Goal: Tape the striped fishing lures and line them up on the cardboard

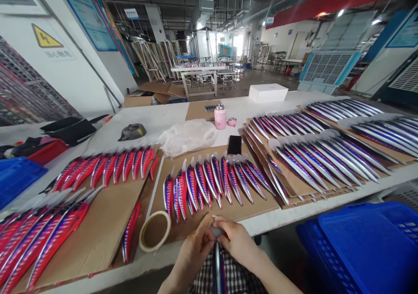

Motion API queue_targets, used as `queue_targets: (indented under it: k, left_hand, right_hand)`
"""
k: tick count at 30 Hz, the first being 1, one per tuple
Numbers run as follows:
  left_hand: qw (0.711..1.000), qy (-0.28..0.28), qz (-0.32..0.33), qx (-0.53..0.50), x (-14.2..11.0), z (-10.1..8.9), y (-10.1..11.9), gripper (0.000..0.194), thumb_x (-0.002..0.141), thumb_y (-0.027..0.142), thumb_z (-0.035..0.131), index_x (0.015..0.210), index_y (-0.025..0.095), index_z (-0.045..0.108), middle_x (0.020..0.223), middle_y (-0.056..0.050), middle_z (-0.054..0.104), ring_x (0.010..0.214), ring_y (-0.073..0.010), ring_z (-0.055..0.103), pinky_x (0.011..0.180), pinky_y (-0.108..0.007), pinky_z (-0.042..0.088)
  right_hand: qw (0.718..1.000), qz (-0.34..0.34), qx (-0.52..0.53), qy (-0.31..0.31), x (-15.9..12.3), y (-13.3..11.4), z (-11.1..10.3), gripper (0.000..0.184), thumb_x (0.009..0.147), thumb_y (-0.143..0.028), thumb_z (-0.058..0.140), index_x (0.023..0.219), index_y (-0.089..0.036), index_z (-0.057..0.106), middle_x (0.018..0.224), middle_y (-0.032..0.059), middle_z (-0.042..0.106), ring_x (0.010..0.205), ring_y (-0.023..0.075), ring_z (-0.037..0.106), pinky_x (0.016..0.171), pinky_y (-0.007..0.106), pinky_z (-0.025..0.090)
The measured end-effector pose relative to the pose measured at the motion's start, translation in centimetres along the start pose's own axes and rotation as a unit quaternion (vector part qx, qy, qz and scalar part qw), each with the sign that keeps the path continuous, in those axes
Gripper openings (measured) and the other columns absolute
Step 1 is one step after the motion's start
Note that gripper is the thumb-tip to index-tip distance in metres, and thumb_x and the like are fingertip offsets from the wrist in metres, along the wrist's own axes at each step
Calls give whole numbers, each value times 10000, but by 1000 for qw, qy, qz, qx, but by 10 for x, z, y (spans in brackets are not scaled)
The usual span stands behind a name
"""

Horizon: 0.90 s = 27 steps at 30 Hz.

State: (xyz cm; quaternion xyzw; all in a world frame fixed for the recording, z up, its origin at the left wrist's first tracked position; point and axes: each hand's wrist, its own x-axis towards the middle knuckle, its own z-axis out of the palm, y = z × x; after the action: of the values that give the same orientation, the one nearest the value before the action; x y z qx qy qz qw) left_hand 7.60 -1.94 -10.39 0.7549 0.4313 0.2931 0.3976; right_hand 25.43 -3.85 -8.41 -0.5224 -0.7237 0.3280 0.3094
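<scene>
My left hand [197,242] and my right hand [237,241] meet at the table's front edge, fingers closed around the end of a fishing lure [217,270]. Its silver, blue and red body points down toward my lap. A pale, cloudy flap [217,231] sits at that end, between the fingertips; what it is made of I cannot tell. Just beyond my hands, a row of red, blue and silver lures [202,183] rests on a cardboard sheet [257,207]. To the left of my left hand lies a roll of masking tape [167,229].
More lures lie on cardboard at left [107,165] and right [303,161]. A black phone [234,145], plastic bag [187,138], pink bottle [220,117] and white box [268,93] are on the table [150,115]. Blue crates [369,246] stand below right.
</scene>
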Motion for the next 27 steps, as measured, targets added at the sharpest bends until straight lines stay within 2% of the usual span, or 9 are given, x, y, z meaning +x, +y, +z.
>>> queue_targets:
  k: [4,7,9,11,13,15,18,22,27]
  left_hand:
    - [997,73,18,-27,-8,11,-5,577,824,122,479,1378,233,362,743,36,627,658,-131,618,667,-233,506]
    - [993,114,18,-21,-10,10,1,473,807,145,529,1271,225,490,842,-9,648,738,-155,636,721,-263,524]
    - [993,121,3,-7,-10,5,8,303,794,189,566,1092,218,613,954,-55,640,855,-192,632,760,-286,525]
    - [994,111,-10,4,-8,0,16,113,812,244,554,863,209,648,948,-69,631,894,-216,618,766,-297,515]
    - [995,94,-19,8,-7,-5,21,171,848,278,509,727,207,606,812,-49,628,797,-207,617,720,-288,500]
    - [997,67,-27,8,-5,-8,23,212,876,290,484,721,210,604,712,-25,621,687,-186,603,663,-267,480]
    - [1000,14,-26,3,-1,-11,23,170,864,261,504,863,228,671,751,-22,662,726,-183,624,697,-249,476]
    - [995,-55,-67,40,5,-13,24,442,785,169,519,1219,241,567,621,51,604,587,-157,590,610,-225,440]
    - [989,-29,-105,97,7,-8,27,97,781,180,506,767,211,597,635,28,613,614,-164,599,599,-234,391]
  right_hand:
    - [1000,22,-17,13,1,4,6,219,780,-32,540,810,-191,687,1196,77,659,1044,206,661,908,291,500]
    - [999,29,-26,19,1,8,11,206,784,-41,545,798,-197,680,1192,76,660,1056,207,657,886,283,502]
    - [999,29,-28,20,1,9,13,224,770,-24,540,792,-201,676,1129,71,684,1044,199,661,860,268,504]
    - [999,26,-25,22,2,9,12,245,748,0,535,782,-200,673,1073,71,698,1059,195,653,852,259,500]
    - [999,24,-19,26,2,8,11,258,731,18,531,767,-198,669,1042,69,702,1057,190,652,845,252,498]
    - [999,22,-13,32,2,7,10,263,726,23,523,752,-197,664,1063,64,696,1028,185,662,836,251,501]
    - [999,20,-7,39,2,6,10,250,742,12,520,731,-199,654,1079,50,693,989,178,672,835,252,502]
    - [999,20,1,42,2,8,12,238,742,13,535,699,-195,644,957,42,709,967,177,672,818,236,495]
    - [999,20,10,40,2,9,12,234,744,17,548,707,-191,649,999,39,697,946,168,675,800,219,479]
